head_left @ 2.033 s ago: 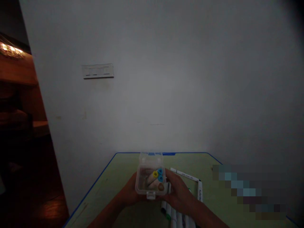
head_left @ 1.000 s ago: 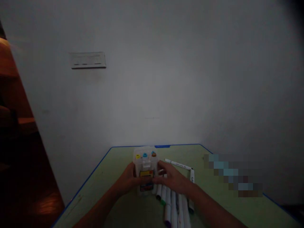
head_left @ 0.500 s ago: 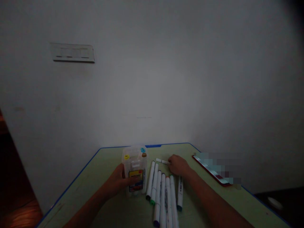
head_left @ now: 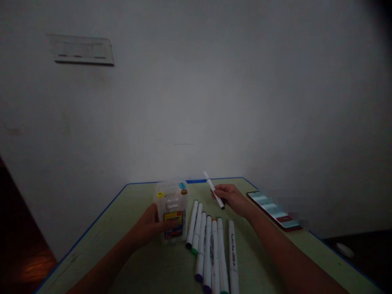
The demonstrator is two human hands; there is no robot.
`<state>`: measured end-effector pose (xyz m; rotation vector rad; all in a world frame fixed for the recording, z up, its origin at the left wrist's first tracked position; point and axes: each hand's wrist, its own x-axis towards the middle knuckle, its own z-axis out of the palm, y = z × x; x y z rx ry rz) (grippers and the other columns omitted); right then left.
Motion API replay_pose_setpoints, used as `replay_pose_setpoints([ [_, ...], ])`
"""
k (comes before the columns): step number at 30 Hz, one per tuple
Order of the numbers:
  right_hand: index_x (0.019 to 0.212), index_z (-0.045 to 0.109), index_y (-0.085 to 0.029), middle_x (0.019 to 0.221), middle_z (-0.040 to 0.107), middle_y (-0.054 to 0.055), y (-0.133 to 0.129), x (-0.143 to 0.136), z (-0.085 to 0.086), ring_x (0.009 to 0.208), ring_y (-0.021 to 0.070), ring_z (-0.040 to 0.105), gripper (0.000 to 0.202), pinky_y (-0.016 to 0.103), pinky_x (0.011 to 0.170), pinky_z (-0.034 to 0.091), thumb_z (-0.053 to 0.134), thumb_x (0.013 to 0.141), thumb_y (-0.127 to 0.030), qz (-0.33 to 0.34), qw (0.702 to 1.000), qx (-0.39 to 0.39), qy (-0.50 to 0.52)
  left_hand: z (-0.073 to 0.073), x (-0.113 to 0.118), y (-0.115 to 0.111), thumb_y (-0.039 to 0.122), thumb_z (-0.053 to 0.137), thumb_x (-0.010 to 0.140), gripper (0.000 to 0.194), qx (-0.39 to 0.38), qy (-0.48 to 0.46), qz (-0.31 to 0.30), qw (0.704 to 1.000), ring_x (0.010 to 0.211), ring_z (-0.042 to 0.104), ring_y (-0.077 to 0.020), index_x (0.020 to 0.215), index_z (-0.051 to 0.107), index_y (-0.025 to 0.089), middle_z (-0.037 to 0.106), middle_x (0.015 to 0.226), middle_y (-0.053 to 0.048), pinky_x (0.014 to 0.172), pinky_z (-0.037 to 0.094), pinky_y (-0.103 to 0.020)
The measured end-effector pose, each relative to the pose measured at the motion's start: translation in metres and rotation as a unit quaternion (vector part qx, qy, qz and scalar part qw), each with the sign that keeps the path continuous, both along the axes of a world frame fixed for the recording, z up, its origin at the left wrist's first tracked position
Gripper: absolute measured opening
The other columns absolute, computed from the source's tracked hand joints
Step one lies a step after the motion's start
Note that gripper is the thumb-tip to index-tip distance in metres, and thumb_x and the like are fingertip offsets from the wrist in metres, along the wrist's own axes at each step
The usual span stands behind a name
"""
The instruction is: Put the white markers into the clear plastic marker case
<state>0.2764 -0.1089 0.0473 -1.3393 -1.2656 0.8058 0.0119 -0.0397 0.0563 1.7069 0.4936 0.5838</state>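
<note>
Head view: the left hand (head_left: 148, 223) is curled around one clear plastic box (head_left: 171, 208), fingers at its left side and thumb laid across the yellow-and-dark label (head_left: 173, 216) on its front; the box is upright at the left of the markers, lid down, with three coloured caps showing through it, one yellow (head_left: 161, 195), one blue (head_left: 182, 185) and one brown (head_left: 183, 191); the right hand (head_left: 231, 199) is nearly closed, thumb and fingertips pinching one slim white marker (head_left: 210, 183), which tilts with its dark end down towards the right.

Seven more white markers lie on the green table (head_left: 137, 208); six form a close row (head_left: 208, 249) just right of the box, two of them with purple ends, and the seventh marker (head_left: 233, 255) lies slightly apart on the right; one red-edged phone (head_left: 272, 207), partly pixelated, lies near the table's right edge; one pale panel (head_left: 84, 51) is on the grey wall (head_left: 245, 102).
</note>
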Motion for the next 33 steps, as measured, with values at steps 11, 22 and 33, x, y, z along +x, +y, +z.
replay_pose_setpoints([
  [11, 0.092, 0.056, -0.012, 0.060, 0.057, -0.002, 0.004, 0.001, -0.008, 0.046, 0.0085, 0.046, 0.028, 0.021, 0.047, 0.033, 0.054, 0.064, -0.014, -0.096, 0.973, -0.100, -0.187, 0.002, 0.002, -0.002, 0.032, 0.068, 0.063, 0.052, 0.020, 0.011, 0.003, 1.000, 0.081, 0.062, -0.0176, 0.107, 0.048, 0.012, 0.064, 0.095, -0.008, 0.075, 0.051, -0.031],
  [22, 0.089, 0.064, -0.016, 0.091, 0.065, 0.009, -0.001, -0.005, -0.004, 0.081, 0.0183, 0.060, 0.028, 0.024, 0.063, 0.039, 0.058, 0.066, -0.031, -0.125, 0.851, -0.172, -0.480, 0.002, 0.003, -0.002, 0.030, 0.068, 0.064, 0.044, 0.029, 0.008, -0.009, 0.999, 0.087, 0.061, -0.0177, 0.102, 0.055, 0.012, 0.064, 0.100, -0.008, 0.080, 0.050, -0.029],
  [33, 0.089, 0.061, -0.013, 0.068, 0.067, 0.008, -0.029, -0.032, 0.029, 0.052, 0.0166, 0.061, 0.033, 0.024, 0.045, 0.041, 0.054, 0.067, -0.036, 0.061, 0.795, -0.328, -0.506, 0.002, 0.004, -0.001, 0.032, 0.069, 0.062, 0.051, 0.035, 0.027, 0.005, 0.999, 0.082, 0.062, -0.0172, 0.106, 0.051, 0.013, 0.065, 0.094, -0.007, 0.074, 0.052, -0.028],
])
